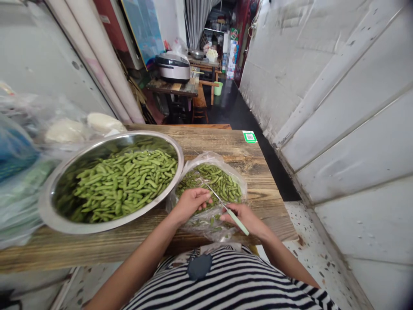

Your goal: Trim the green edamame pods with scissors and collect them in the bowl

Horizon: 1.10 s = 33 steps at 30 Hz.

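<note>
My left hand (193, 202) is closed over the plastic bag (222, 161), thumb and fingertips pinched together; whatever is between them is too small to make out. Scissors (237, 221) with a pale green handle, seen nearly edge-on, are in my right hand (247, 217). Their metal blades point up and left, with the tip close to my left fingers. Green soybean pods (224, 178) lie in the open bag under both hands. On the left, a large steel basin (176, 150) holds a heap of green pods (129, 181).
Clear plastic bags (29, 202) crowd the left end of the wooden table (264, 172). A green QR-code card (249, 137) lies at its far right corner. Beyond stand a rice cooker (173, 71) on a small table and a green bucket (218, 88). A white wall (322, 86) runs along the right.
</note>
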Motion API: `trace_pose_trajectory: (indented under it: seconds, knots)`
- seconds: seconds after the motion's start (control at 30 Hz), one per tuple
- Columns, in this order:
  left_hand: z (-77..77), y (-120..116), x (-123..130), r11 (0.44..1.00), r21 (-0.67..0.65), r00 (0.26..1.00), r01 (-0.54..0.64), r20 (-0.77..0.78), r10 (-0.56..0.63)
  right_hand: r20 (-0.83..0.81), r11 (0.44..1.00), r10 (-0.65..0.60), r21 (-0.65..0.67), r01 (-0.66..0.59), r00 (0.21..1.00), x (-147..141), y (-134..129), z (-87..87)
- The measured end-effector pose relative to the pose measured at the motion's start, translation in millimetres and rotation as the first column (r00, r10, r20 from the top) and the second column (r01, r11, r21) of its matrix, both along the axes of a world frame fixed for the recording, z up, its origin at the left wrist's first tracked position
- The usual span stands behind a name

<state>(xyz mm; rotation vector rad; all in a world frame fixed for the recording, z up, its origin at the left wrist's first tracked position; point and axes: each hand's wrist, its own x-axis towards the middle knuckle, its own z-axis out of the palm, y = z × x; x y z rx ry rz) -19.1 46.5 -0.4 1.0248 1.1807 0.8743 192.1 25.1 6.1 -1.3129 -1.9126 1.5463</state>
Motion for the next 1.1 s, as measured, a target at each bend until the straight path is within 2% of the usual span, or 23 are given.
trace_pose_trajectory:
  seconds: [0.07, 0.13, 0.2, 0.33, 0.47, 0.63, 0.9, 1.1]
  knots:
    - [-2.6, -0.5, -2.9, 0.999, 0.020, 0.999, -0.037, 0.020, 0.036, -0.027, 0.996, -0.032, -0.090, 0.030, 0.999, -2.4, -0.6, -2.3]
    - [-4.9, 0.1, -5.7, 0.987, 0.055, 0.988, -0.151, 0.043, 0.149, -0.068, 0.978, -0.076, -0.200, 0.061, 0.995, -5.1, -1.7, -1.9]
    - [-5.0, 1.3, -7.5, 0.970, 0.027, 0.963, -0.242, 0.131, 0.237, -0.121, 0.962, -0.095, -0.266, 0.060, 0.988, -7.1, -3.1, 0.3]
    - [1.3, 1.7, -6.3, 0.956, -0.136, 0.894, -0.261, 0.339, 0.293, -0.185, 0.974, -0.034, -0.227, -0.009, 0.982, -8.1, -5.6, 5.1]
    - [6.0, -0.5, -1.0, 0.933, -0.195, 0.853, -0.302, 0.382, 0.356, -0.168, 0.980, -0.009, -0.199, -0.024, 0.986, -8.6, -7.4, 6.4]
    - [4.1, -3.2, 3.8, 0.928, -0.196, 0.840, -0.317, 0.396, 0.370, -0.146, 0.968, -0.031, -0.250, -0.006, 0.989, -10.2, -9.2, 8.4]
    - [5.7, -5.2, 6.2, 0.926, -0.199, 0.854, -0.322, 0.361, 0.375, -0.163, 0.967, -0.073, -0.254, 0.030, 0.984, -12.1, -10.1, 10.8]
    - [10.7, 2.7, -4.4, 0.916, -0.149, 0.833, -0.371, 0.382, 0.400, -0.188, 0.948, -0.213, -0.277, 0.156, 0.959, -11.0, -3.4, 3.4]
